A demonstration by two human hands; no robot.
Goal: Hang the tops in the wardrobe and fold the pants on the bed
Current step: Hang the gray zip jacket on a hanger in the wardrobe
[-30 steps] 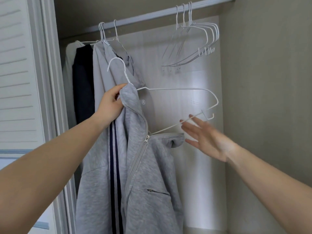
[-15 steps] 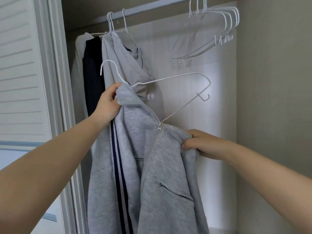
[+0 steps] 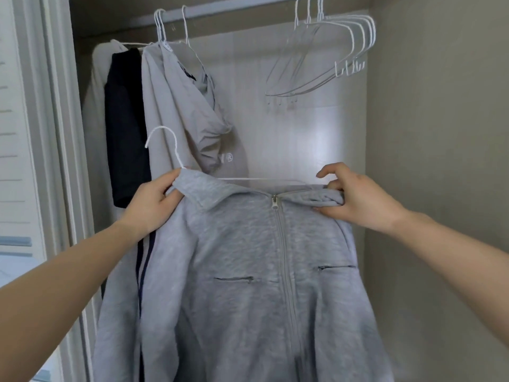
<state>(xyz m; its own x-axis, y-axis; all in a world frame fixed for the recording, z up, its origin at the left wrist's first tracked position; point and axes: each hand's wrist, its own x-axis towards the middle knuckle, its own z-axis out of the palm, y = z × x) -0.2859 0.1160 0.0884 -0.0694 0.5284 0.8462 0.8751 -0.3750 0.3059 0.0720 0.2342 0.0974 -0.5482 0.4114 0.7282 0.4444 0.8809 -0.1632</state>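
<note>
Wardrobe rail [image 3: 248,8] as reference. Below it, grey zip jacket [image 3: 248,271] is held spread, front facing out, collar level. White wire hanger [image 3: 176,153] sits in the collar, hook free below the rail. Left hand [image 3: 154,205] grips collar at the hook base; right hand [image 3: 358,199] pinches the other shoulder, fingers curled into cloth. Step in hand: seating that shoulder. Next, probably: lift the hook onto the rail.

Most of the white wire hanger [image 3: 176,155] lies hidden inside the grey zip jacket [image 3: 248,271], only its hook and a stretch of the top wire showing; the jacket's hem is cut off by the bottom edge; the rail [image 3: 234,8] runs out at the top edge; the pale garment [image 3: 95,111] at far left is mostly hidden behind the dark top [image 3: 125,128]; the small logo on the hung grey hoodie [image 3: 176,106] is too small to read.
</note>
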